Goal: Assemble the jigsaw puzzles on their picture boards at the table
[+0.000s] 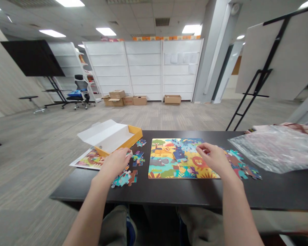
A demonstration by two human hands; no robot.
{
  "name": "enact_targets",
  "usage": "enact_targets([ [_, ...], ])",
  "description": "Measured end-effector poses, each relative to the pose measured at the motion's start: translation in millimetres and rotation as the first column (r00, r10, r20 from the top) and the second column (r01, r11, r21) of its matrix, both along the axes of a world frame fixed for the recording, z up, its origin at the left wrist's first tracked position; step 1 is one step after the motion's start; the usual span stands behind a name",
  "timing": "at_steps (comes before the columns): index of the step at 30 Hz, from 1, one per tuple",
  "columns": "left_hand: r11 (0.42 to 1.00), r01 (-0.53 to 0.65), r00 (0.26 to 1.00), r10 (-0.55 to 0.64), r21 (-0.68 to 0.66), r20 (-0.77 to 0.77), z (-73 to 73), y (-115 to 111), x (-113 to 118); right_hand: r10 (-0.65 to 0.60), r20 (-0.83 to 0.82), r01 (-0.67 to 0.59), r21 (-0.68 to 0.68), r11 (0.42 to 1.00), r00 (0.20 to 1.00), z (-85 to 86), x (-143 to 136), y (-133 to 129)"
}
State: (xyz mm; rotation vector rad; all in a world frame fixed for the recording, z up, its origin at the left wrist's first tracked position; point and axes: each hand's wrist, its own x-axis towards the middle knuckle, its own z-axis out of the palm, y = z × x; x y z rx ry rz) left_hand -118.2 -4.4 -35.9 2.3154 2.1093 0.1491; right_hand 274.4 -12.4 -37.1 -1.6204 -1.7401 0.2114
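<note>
A colourful animal jigsaw puzzle (pixel 161 162) lies on the dark table, with a lion, a hippo and trees on it. A dark blue piece (pixel 179 154) lies over its middle. My left hand (pixel 118 160) is closed above loose puzzle pieces (pixel 124 178) to the left of the puzzle, with a small pale puzzle piece (pixel 129 153) at its fingertips. Over the puzzle's right side hovers my right hand (pixel 215 157), thumb and fingers curled together; whatever they may hold is hidden. More loose pieces (pixel 242 165) lie beyond that hand, on the right.
An open yellow box with white flaps (pixel 135 135) stands at the back left, on a printed picture sheet (pixel 83 160). Clear plastic wrapping (pixel 274 147) covers part of the table's right side. Further off are shelves, cartons (pixel 116 97) and an office chair (pixel 79 92).
</note>
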Motion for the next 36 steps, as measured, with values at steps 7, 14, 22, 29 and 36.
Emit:
enact_targets([
  [7, 0.997, -0.056, 0.998, 0.054, -0.055, -0.033, -16.5, 15, 9, -0.026, -0.058, 0.026, 0.005, 1.000, 0.998, 2.9, 6, -9],
  [14, 0.996, 0.085, 0.994, -0.083, -0.028, 0.069, -32.8, 29, -7, -0.037, -0.056, 0.038, 0.008, 0.999, 0.998, 3.4, 10, -10],
  [22, 0.995, 0.101, 0.985, -0.100, 0.002, 0.138, -26.8, 30, -6, -0.036, -0.044, 0.037, 0.016, 0.999, 0.998, 8.1, 15, -14],
  [29, 0.990, 0.069, 0.978, -0.092, 0.124, 0.187, -4.8, 18, 9, -0.031, -0.038, 0.031, -0.005, 1.000, 0.999, 8.3, 15, -13],
  [36, 0.972, 0.093, 0.858, -0.187, 0.213, 0.479, 27.9, 0, 24, -0.023, -0.062, 0.023, -0.005, 1.000, 0.998, 1.4, 18, -9],
])
